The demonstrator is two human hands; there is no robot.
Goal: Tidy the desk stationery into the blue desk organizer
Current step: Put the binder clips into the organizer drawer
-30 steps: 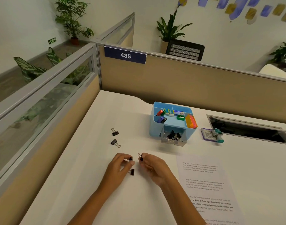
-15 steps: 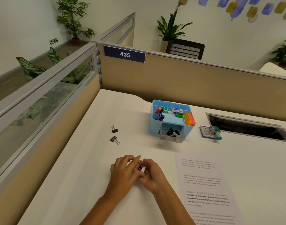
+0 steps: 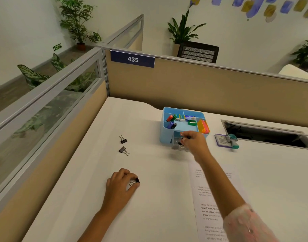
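Risk of spilling: right hand (image 3: 193, 142) pinching clips over clear drawer (image 3: 177, 145), left hand (image 3: 121, 185) gripping binder clip (image 3: 135, 181) only at its edge.

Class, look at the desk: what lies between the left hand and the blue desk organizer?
In the head view, only bare white desk lies between the left hand and the blue desk organizer; two loose binder clips sit off to the left.

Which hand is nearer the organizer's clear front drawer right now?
Right. The right hand is over the clear drawer at the front of the blue organizer. The left hand is well back on the desk, pinching a binder clip.
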